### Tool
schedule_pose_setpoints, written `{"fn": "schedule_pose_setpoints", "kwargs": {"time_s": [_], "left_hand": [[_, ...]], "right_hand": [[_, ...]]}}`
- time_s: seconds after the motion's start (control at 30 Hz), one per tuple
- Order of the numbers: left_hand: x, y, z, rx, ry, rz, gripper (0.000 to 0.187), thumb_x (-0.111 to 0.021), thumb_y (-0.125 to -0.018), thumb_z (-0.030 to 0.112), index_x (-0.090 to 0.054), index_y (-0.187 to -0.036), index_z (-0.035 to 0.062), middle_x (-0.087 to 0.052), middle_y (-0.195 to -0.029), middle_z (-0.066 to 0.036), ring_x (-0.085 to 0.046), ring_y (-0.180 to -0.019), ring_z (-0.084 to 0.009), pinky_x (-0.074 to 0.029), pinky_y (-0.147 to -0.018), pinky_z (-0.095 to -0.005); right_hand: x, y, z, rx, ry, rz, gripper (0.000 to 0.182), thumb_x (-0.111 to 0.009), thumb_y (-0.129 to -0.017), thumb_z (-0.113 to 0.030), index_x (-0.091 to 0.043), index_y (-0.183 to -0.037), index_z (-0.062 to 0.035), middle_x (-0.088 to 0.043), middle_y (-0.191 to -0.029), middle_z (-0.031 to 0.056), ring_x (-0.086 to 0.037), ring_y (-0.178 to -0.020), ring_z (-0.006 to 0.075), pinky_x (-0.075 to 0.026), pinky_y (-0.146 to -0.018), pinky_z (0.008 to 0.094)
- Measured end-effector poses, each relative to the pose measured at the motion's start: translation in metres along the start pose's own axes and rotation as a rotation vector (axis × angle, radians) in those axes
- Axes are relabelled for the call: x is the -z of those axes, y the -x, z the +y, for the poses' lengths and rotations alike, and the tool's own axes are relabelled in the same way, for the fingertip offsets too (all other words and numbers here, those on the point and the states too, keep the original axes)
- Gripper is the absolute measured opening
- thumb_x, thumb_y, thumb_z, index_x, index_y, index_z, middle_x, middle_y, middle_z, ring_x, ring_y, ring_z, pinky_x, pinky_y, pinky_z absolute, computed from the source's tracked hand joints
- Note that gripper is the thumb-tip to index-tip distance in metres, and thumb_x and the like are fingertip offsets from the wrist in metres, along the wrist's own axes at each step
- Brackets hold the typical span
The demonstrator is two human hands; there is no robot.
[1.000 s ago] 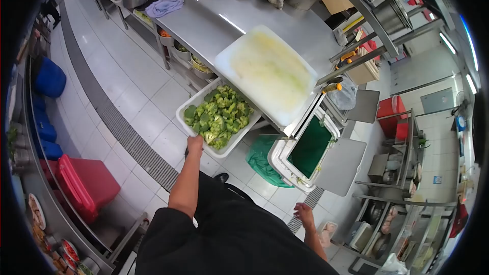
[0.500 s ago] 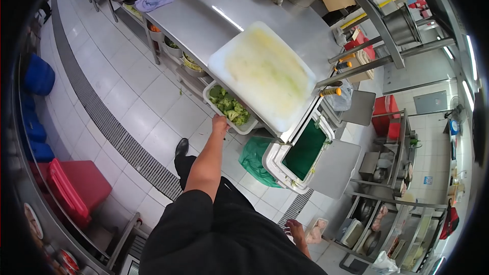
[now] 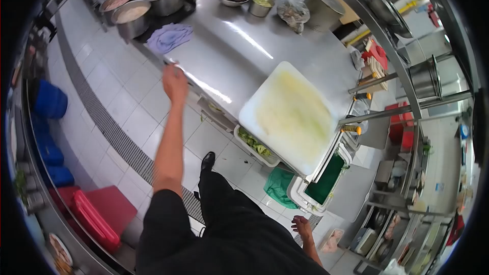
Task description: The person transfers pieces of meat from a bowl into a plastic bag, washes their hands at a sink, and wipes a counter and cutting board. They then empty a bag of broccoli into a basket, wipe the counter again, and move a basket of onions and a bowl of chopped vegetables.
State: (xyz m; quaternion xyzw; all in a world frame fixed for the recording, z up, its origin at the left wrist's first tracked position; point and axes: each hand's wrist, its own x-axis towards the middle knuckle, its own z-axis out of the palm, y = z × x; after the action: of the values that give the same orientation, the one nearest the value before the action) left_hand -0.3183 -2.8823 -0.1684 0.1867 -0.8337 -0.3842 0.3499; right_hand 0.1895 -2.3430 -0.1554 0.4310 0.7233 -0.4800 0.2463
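Two bare hands: the left hand [image 3: 175, 83] is hovering in the upper left of the frame, while the right hand [image 3: 302, 226] is hanging at lower right of centre.
Left grip: the fingers are blurring beside the table edge; I cannot tell how far they are opening, or whether they are touching it.
Right grip: the fingers are curving loosely apart, holding nothing that shows.
Lilac cloth: it is lying crumpled in the upper left of the frame, just beyond the left hand.
Steel table [image 3: 229, 61]: it is stretching across the upper centre and bearing the cloth.
Cutting board [image 3: 290, 117]: it is resting right of centre, showing yellow-green stains.
White tray [image 3: 273, 161]: it is jutting from beneath the board, holding broccoli [image 3: 254, 143] at the frame's centre.
White bin [image 3: 297, 196]: it is standing open at lower right of centre, beside a green bag [image 3: 279, 187].
Steel pot [image 3: 133, 29]: it is standing near the cloth, upper left, holding pale food.
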Motion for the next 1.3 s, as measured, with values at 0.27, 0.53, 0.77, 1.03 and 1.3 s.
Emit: {"fn": "schedule_pose_setpoints", "kwargs": {"time_s": [0.27,0.53,0.77,1.03,1.3], "left_hand": [[-0.056,-0.14,0.018,-0.098,-0.8,-0.278,0.048,-0.058,-0.086,0.039,-0.054,-0.125,0.0105,-0.061,-0.117,-0.015,-0.057,-0.109,-0.0315,-0.046,-0.089,-0.0469],[-0.151,0.001,0.099,-0.518,-0.107,-0.872,0.041,-0.062,-0.077,0.029,-0.064,-0.112,0.0063,-0.062,-0.116,-0.016,-0.06,-0.102,-0.0335,-0.048,-0.089,-0.043],[-0.085,0.036,0.125,0.564,0.455,-1.437,0.037,-0.062,-0.081,0.012,-0.06,-0.113,-0.0071,-0.066,-0.105,-0.015,-0.065,-0.09,-0.019,-0.05,-0.079,-0.0276],[-0.152,0.151,0.242,-0.948,-0.224,-0.616,0.036,-0.065,-0.081,0.02,-0.064,-0.115,0.0071,-0.054,-0.126,-0.019,-0.051,-0.118,-0.0317,-0.042,-0.097,-0.0419],[-0.14,0.359,0.304,-0.699,0.193,-0.936,0.024,-0.05,-0.082,0.005,-0.064,-0.102,0.006,-0.065,-0.101,-0.015,-0.061,-0.092,-0.0332,-0.047,-0.082,-0.0439]], "right_hand": [[-0.052,0.025,-0.097,0.038,0.041,0.059,0.035,-0.052,-0.092,-0.024,-0.057,-0.117,-0.0004,-0.066,-0.096,0.009,-0.065,-0.078,0.0173,-0.052,-0.066,0.0292],[-0.081,0.012,-0.02,-0.083,-0.141,0.015,0.034,-0.056,-0.09,-0.023,-0.058,-0.116,-0.0005,-0.067,-0.093,0.0088,-0.065,-0.074,0.0172,-0.051,-0.061,0.0286],[-0.071,0.019,0.012,-0.127,-0.442,0.218,0.029,-0.058,-0.09,-0.024,-0.061,-0.11,-0.0028,-0.067,-0.089,0.0074,-0.063,-0.066,0.0142,-0.048,-0.054,0.0265],[-0.058,0.03,0.08,-0.245,-0.569,0.122,0.022,-0.057,-0.092,-0.021,-0.06,-0.107,-0.0049,-0.063,-0.085,0.0036,-0.059,-0.066,0.0123,-0.047,-0.055,0.0259],[-0.046,0.034,0.144,-0.324,-0.772,0.247,0.023,-0.059,-0.091,-0.024,-0.058,-0.107,-0.0075,-0.063,-0.086,0.0046,-0.061,-0.067,0.0144,-0.05,-0.057,0.0282]]}}
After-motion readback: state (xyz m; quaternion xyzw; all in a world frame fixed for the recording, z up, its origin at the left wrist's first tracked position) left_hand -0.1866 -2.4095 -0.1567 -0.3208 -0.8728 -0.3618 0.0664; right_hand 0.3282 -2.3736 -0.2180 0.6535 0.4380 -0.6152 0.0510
